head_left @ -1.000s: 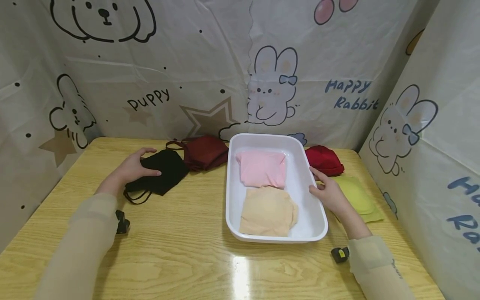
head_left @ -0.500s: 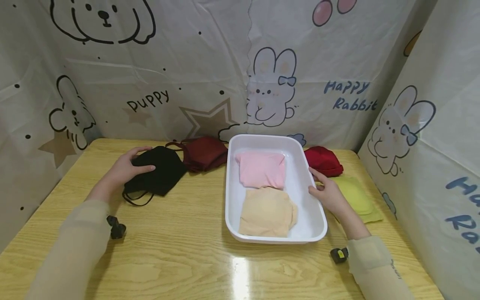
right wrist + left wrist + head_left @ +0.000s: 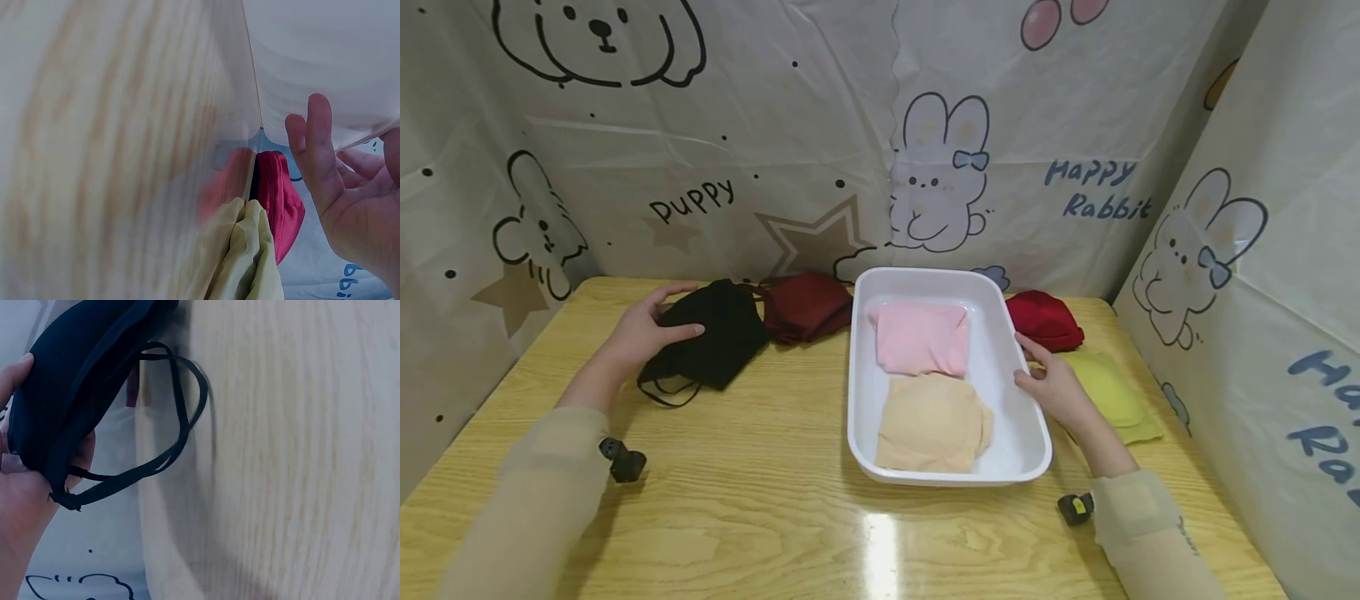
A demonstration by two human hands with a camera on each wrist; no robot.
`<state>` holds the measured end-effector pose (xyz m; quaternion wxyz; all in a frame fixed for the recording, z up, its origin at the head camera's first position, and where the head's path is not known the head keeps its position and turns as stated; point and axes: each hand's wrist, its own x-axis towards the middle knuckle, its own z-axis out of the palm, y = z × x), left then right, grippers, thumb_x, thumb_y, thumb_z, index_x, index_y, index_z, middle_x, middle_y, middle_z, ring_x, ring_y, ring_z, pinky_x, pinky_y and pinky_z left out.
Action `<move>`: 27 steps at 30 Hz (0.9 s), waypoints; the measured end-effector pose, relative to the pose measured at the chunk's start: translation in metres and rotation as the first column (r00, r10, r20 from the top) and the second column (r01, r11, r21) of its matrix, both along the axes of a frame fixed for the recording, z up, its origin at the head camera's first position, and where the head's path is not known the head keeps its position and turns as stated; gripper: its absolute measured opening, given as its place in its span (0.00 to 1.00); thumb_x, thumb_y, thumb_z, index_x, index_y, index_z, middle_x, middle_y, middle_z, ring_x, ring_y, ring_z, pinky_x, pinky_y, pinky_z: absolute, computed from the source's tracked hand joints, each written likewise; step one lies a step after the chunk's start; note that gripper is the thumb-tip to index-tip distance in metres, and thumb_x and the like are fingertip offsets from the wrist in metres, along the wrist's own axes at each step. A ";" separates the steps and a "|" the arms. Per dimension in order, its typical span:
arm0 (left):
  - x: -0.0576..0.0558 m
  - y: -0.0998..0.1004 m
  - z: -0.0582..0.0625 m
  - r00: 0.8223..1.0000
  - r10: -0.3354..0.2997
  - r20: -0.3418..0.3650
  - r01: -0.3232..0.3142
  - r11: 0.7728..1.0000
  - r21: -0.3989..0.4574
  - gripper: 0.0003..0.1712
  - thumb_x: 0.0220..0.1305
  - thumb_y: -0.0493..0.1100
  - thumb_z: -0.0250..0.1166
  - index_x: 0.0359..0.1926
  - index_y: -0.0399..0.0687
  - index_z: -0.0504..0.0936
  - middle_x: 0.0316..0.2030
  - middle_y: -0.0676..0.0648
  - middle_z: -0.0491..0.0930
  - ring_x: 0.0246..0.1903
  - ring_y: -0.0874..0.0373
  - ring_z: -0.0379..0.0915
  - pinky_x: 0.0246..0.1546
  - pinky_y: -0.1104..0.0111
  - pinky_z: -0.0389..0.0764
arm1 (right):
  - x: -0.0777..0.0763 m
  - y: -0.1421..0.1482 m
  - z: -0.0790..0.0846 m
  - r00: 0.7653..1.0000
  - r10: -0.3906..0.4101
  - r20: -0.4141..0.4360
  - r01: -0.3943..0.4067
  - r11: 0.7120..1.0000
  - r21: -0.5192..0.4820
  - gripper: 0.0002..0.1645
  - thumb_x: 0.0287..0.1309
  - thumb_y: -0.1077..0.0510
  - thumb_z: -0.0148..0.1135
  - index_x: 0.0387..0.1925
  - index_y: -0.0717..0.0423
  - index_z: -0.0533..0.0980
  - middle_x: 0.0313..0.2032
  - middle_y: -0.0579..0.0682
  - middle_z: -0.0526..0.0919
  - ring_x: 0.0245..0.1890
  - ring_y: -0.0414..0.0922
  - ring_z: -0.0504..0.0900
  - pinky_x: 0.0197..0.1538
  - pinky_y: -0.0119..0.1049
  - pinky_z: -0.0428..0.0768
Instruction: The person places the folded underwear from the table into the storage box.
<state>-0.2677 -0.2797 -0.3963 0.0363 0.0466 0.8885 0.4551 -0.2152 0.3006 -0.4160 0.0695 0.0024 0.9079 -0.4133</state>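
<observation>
My left hand (image 3: pixel 643 333) holds a folded black bra (image 3: pixel 711 333) at the left of the table, thumb on its near face and the other fingers mostly hidden behind it. In the left wrist view the black bra (image 3: pixel 75 381) has a rounded cup shape, and its thin straps hang over the wood. With my right hand (image 3: pixel 1056 387) I grip the right rim of a white plastic tray (image 3: pixel 865 417); in the right wrist view, fingers (image 3: pixel 320 137) lie against the tray's outside. A folded pink garment (image 3: pixel 921 337) and a folded beige garment (image 3: pixel 932 421) lie inside the tray.
A dark red folded garment (image 3: pixel 808 308) lies between the black bra and the tray. Right of the tray are a bright red garment (image 3: pixel 1043 321) and a yellow one (image 3: pixel 1108 392). A printed cloth screen (image 3: pixel 805 125) stands behind the wooden table (image 3: pixel 737 500).
My left hand has moved slightly left and away, drawing the black bra with it and tipping it up a little. The right hand stays at the tray's rim.
</observation>
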 end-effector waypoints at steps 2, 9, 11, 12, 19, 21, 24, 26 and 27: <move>0.001 0.000 0.002 1.000 0.004 -0.004 -0.004 1.000 0.013 0.45 0.55 0.55 0.68 0.71 0.58 0.57 0.73 0.40 0.43 0.69 0.37 0.41 0.60 0.37 0.54 | 0.000 0.000 0.000 1.000 -0.003 0.003 0.003 1.000 -0.001 0.41 0.62 0.56 0.55 0.73 0.46 0.50 0.62 0.63 0.65 0.48 0.55 0.75 0.46 0.42 0.82; 0.005 0.002 0.014 1.000 0.016 -0.020 -0.015 1.000 0.024 0.44 0.56 0.53 0.69 0.70 0.58 0.58 0.72 0.39 0.45 0.69 0.37 0.41 0.61 0.37 0.53 | -0.001 0.000 0.000 1.000 -0.005 -0.001 0.005 1.000 -0.003 0.41 0.62 0.56 0.55 0.73 0.46 0.50 0.61 0.62 0.66 0.47 0.55 0.75 0.46 0.42 0.82; 0.007 0.003 0.019 1.000 0.019 -0.022 -0.018 1.000 0.024 0.44 0.56 0.53 0.69 0.70 0.59 0.58 0.73 0.40 0.44 0.69 0.38 0.41 0.61 0.37 0.53 | -0.001 0.000 -0.001 1.000 -0.008 0.001 0.008 1.000 -0.004 0.41 0.62 0.56 0.55 0.73 0.46 0.50 0.61 0.62 0.66 0.47 0.55 0.76 0.46 0.42 0.82; 0.008 0.004 0.022 1.000 0.019 -0.025 -0.018 1.000 0.024 0.44 0.56 0.54 0.69 0.70 0.59 0.58 0.73 0.40 0.44 0.69 0.38 0.41 0.61 0.37 0.53 | -0.001 0.000 -0.001 1.000 -0.007 0.002 0.007 1.000 -0.005 0.41 0.62 0.56 0.55 0.73 0.46 0.50 0.61 0.62 0.66 0.47 0.55 0.76 0.46 0.42 0.82; 0.017 0.009 0.037 0.998 0.029 -0.048 -0.026 0.998 0.057 0.43 0.56 0.53 0.69 0.69 0.61 0.60 0.72 0.41 0.45 0.67 0.39 0.43 0.60 0.39 0.55 | 0.000 0.000 0.000 1.000 -0.009 0.000 0.009 1.000 -0.002 0.41 0.62 0.56 0.55 0.73 0.46 0.51 0.61 0.63 0.66 0.47 0.55 0.76 0.46 0.42 0.82; 0.019 0.011 0.041 0.998 0.041 -0.052 -0.037 0.997 0.067 0.42 0.55 0.54 0.69 0.69 0.63 0.60 0.72 0.42 0.46 0.67 0.40 0.43 0.60 0.39 0.55 | 0.000 0.000 0.000 1.000 -0.010 0.000 0.010 1.000 -0.007 0.41 0.62 0.57 0.55 0.73 0.46 0.51 0.61 0.63 0.66 0.47 0.56 0.76 0.46 0.42 0.82; 0.022 0.014 0.047 0.996 0.058 -0.062 -0.052 0.995 0.090 0.42 0.55 0.54 0.69 0.69 0.65 0.61 0.71 0.42 0.47 0.65 0.41 0.44 0.59 0.40 0.56 | -0.001 0.000 0.000 1.000 -0.014 0.001 0.014 1.000 -0.010 0.41 0.62 0.57 0.55 0.73 0.46 0.51 0.61 0.63 0.66 0.48 0.56 0.76 0.46 0.42 0.82; 0.024 0.016 0.052 0.995 0.065 -0.070 -0.058 0.994 0.095 0.42 0.55 0.54 0.69 0.69 0.65 0.61 0.71 0.43 0.47 0.65 0.42 0.44 0.59 0.40 0.56 | -0.001 0.000 0.000 1.000 -0.015 0.002 0.015 1.000 -0.011 0.41 0.62 0.57 0.56 0.73 0.46 0.50 0.62 0.63 0.65 0.48 0.56 0.75 0.46 0.43 0.82; 0.025 0.018 0.054 0.995 0.065 -0.077 -0.057 0.993 0.101 0.41 0.55 0.53 0.69 0.69 0.65 0.62 0.71 0.43 0.47 0.64 0.42 0.45 0.58 0.41 0.57 | -0.001 0.000 -0.001 1.000 -0.015 0.003 0.015 1.000 -0.012 0.42 0.62 0.56 0.56 0.73 0.46 0.50 0.62 0.62 0.65 0.48 0.56 0.75 0.46 0.43 0.82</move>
